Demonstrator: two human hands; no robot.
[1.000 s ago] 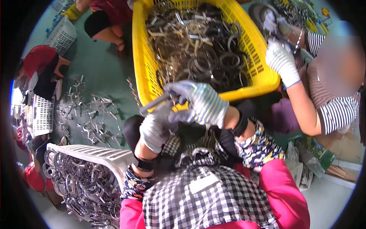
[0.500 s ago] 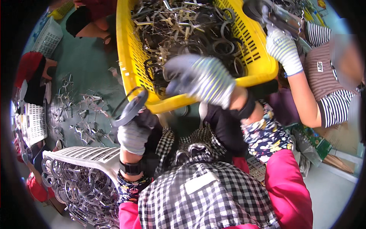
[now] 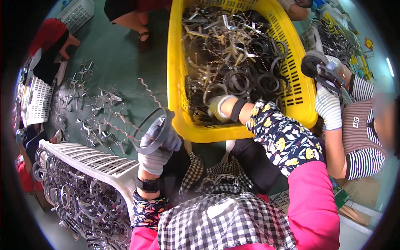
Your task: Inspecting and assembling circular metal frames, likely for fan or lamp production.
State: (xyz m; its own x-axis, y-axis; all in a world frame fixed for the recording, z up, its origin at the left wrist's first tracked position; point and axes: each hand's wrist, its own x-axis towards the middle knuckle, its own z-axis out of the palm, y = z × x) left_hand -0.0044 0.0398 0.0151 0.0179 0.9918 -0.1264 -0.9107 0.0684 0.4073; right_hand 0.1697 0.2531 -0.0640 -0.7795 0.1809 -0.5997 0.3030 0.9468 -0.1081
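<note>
One metal ring (image 3: 151,130) gripped in left hand (image 3: 158,146); right hand (image 3: 220,107) reaching into yellow basket (image 3: 300,91), grip probably closing — unclear.

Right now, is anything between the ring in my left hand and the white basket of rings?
Nothing visible. The left hand holds the metal ring just above the white basket's near rim, with only open floor between.
</note>
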